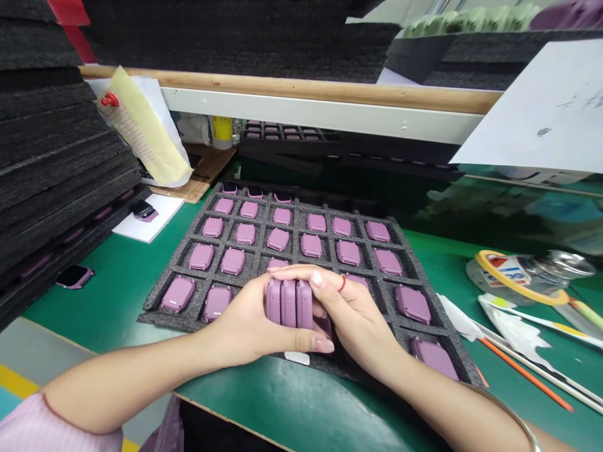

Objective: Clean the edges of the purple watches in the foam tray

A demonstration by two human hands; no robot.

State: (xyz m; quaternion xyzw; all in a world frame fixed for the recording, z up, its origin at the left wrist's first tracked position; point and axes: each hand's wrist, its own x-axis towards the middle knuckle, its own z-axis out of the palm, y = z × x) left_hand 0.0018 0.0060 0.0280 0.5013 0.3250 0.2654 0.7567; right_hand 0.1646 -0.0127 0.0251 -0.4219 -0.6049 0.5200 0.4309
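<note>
Pink smartwatches (pixel 289 303), 3 together, pressed side by side between my left hand (pixel 247 320) and right hand (pixel 355 317) above the foam tray (pixel 155 320), fingers (pixel 301 274) closed around them. They look light, stiff and a bit slippery; safest held by the long sides.

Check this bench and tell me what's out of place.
A pink watch lies screen-up on the green mat, outside the foam tray, and a second watch sits on a white card; both look stray beside the tray's filled cells.
</note>
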